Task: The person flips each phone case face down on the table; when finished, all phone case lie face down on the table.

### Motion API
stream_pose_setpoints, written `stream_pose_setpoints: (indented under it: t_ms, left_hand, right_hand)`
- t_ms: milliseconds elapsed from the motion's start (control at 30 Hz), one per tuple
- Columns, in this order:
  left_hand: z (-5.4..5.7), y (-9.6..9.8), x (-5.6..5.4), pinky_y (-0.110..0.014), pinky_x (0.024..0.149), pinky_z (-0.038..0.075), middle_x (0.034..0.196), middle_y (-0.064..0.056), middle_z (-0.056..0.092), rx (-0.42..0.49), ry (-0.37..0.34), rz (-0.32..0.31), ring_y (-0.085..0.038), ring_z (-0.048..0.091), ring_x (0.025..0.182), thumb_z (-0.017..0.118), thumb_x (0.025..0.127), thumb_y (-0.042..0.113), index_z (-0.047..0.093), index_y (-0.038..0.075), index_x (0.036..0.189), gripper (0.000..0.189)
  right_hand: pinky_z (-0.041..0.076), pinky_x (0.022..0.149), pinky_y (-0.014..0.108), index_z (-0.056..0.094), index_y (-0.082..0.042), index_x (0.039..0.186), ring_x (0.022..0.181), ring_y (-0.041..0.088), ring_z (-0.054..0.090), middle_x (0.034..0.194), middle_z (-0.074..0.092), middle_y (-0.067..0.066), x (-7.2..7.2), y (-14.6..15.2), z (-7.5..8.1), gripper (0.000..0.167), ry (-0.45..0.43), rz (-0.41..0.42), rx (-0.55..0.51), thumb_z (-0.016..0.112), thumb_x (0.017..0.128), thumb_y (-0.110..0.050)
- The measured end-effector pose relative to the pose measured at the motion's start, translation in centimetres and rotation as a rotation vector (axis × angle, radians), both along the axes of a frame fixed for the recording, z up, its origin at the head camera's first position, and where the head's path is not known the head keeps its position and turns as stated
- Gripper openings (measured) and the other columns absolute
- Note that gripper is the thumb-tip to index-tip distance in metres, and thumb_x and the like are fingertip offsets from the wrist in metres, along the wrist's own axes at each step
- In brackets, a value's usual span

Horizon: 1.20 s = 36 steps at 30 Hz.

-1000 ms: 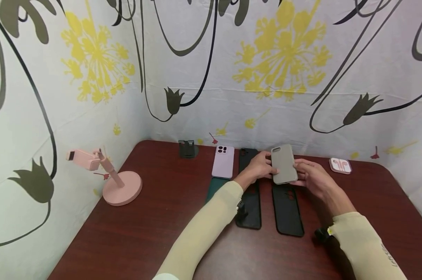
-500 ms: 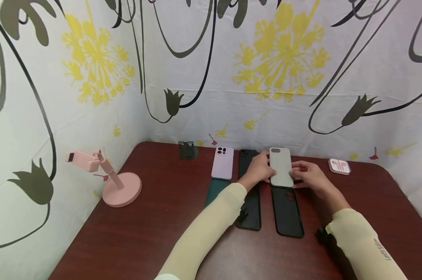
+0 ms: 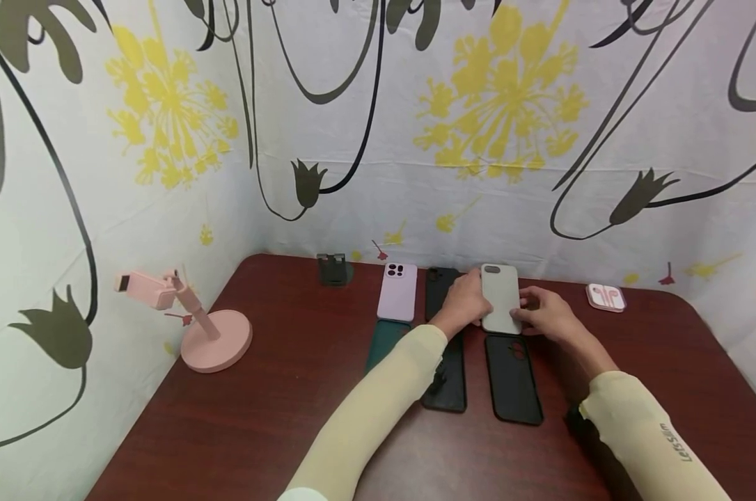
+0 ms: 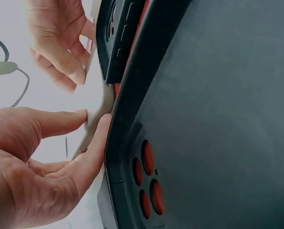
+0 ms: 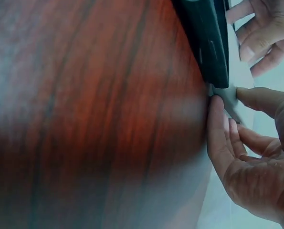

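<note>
A light grey phone case [image 3: 500,296] lies at the back of the table, its camera cutout toward the wall. My left hand [image 3: 467,300] holds its left edge, thumb on top and fingers along the side. On the right edge, my right hand [image 3: 548,316] does likewise. Thumb and fingertips pinch the rim in both wrist views. Just in front of it lies a black phone case [image 3: 514,379], open side up. To the left, another black case [image 3: 445,390] and one farther back [image 3: 439,289] are partly hidden by my left arm.
A lilac phone case [image 3: 397,292] and a green one [image 3: 387,341] lie left of my left arm. Farther left stand a small dark stand [image 3: 333,270] and a pink phone holder [image 3: 217,341]. Boxed earphones [image 3: 606,298] lie at the back right, near the patterned wall cloth.
The light grey case has come down from a tilted, raised pose to lie straight behind the black case, both hands moving with it. My right fingers have shifted slightly along its edge.
</note>
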State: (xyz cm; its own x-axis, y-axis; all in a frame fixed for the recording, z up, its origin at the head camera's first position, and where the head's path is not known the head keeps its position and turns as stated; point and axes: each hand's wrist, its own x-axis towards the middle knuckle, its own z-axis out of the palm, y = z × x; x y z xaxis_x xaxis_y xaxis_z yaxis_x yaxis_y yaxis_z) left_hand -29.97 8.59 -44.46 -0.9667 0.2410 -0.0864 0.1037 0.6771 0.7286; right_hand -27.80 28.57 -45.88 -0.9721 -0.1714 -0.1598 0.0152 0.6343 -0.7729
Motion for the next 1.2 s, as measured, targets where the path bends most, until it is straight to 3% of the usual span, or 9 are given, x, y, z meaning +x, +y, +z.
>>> stream_pose_setpoints:
  t_ms: [267, 367, 533, 600, 667, 733, 833, 867, 1200]
  left_hand:
    - [-0.7, 0.6, -1.1, -0.026, 0.053, 0.049, 0.080, -0.002, 0.068, -0.177, -0.016, -0.037, -0.015, 0.061, 0.056, 0.070, 0.098, 0.013, 0.050, 0.012, 0.152, 0.057]
    - [-2.5, 1.4, -2.6, -0.029, 0.049, 0.048, 0.068, 0.001, 0.061, -0.213, 0.021, -0.036, -0.015, 0.058, 0.053, 0.069, 0.097, 0.014, 0.061, 0.012, 0.136, 0.040]
    - [-1.9, 1.5, -2.2, -0.026, 0.040, 0.036, 0.051, 0.003, 0.043, -0.249, 0.053, -0.115, -0.014, 0.042, 0.042, 0.061, 0.100, 0.010, 0.073, 0.006, 0.099, 0.013]
    - [-0.5, 1.1, -1.1, -0.026, 0.040, 0.034, 0.050, 0.002, 0.041, -0.239, 0.039, -0.129, -0.014, 0.040, 0.040, 0.059, 0.102, 0.008, 0.073, 0.004, 0.094, 0.017]
    - [-1.3, 1.2, -1.1, -0.026, 0.040, 0.033, 0.053, 0.003, 0.041, -0.240, 0.082, -0.095, -0.013, 0.040, 0.042, 0.059, 0.103, 0.011, 0.070, 0.007, 0.096, 0.014]
    - [-1.2, 1.0, -0.7, -0.027, 0.043, 0.036, 0.058, 0.001, 0.048, -0.230, 0.095, -0.044, -0.014, 0.048, 0.046, 0.062, 0.102, 0.013, 0.067, 0.007, 0.113, 0.013]
    - [-1.4, 0.7, -0.5, -0.028, 0.047, 0.040, 0.071, -0.003, 0.061, -0.203, 0.118, 0.010, -0.017, 0.058, 0.055, 0.067, 0.100, 0.014, 0.056, 0.007, 0.135, 0.038]
    - [-0.6, 0.4, -0.1, -0.028, 0.048, 0.043, 0.076, -0.006, 0.065, -0.194, 0.101, 0.011, -0.018, 0.062, 0.059, 0.068, 0.099, 0.011, 0.054, 0.006, 0.138, 0.042]
    - [-0.3, 0.4, 0.3, -0.028, 0.053, 0.043, 0.084, -0.006, 0.066, -0.184, 0.121, 0.002, -0.017, 0.059, 0.063, 0.070, 0.099, 0.012, 0.057, 0.009, 0.123, 0.028]
  right_hand:
    - [0.067, 0.075, 0.035, 0.037, 0.015, 0.154, 0.109, 0.035, 0.070, 0.134, 0.055, 0.037, -0.2, -0.3, -0.3, 0.061, 0.034, 0.054, 0.047, 0.063, 0.105, -0.012]
    - [0.066, 0.076, 0.035, 0.035, 0.015, 0.156, 0.113, 0.036, 0.068, 0.136, 0.053, 0.036, -0.3, -0.1, -0.3, 0.063, 0.021, 0.061, 0.036, 0.062, 0.106, -0.012]
    - [0.066, 0.079, 0.037, 0.031, 0.014, 0.158, 0.117, 0.040, 0.065, 0.138, 0.051, 0.036, -0.2, 0.3, -0.4, 0.065, 0.019, 0.070, 0.035, 0.061, 0.107, -0.014]
    - [0.065, 0.079, 0.038, 0.031, 0.013, 0.159, 0.118, 0.042, 0.063, 0.137, 0.050, 0.036, -0.2, 0.3, -0.6, 0.065, 0.027, 0.075, 0.029, 0.060, 0.108, -0.014]
    - [0.065, 0.079, 0.038, 0.031, 0.013, 0.159, 0.119, 0.043, 0.062, 0.137, 0.050, 0.035, 0.0, 0.2, -0.8, 0.065, 0.030, 0.076, 0.013, 0.061, 0.108, -0.014]
    - [0.064, 0.078, 0.036, 0.031, 0.013, 0.158, 0.119, 0.043, 0.061, 0.136, 0.050, 0.034, 0.0, 0.1, -1.0, 0.065, 0.037, 0.075, 0.001, 0.061, 0.107, -0.014]
    - [0.063, 0.077, 0.032, 0.033, 0.013, 0.158, 0.118, 0.040, 0.061, 0.134, 0.050, 0.031, 0.0, -0.1, -1.1, 0.065, 0.031, 0.065, -0.002, 0.062, 0.107, -0.014]
    - [0.063, 0.076, 0.032, 0.033, 0.013, 0.158, 0.118, 0.039, 0.061, 0.134, 0.051, 0.031, 0.0, -0.1, -1.1, 0.065, 0.031, 0.063, 0.000, 0.063, 0.107, -0.015]
    - [0.065, 0.081, 0.042, 0.031, 0.010, 0.159, 0.111, 0.028, 0.064, 0.131, 0.051, 0.025, -0.2, 0.1, -0.8, 0.066, -0.017, 0.069, -0.002, 0.063, 0.107, -0.016]
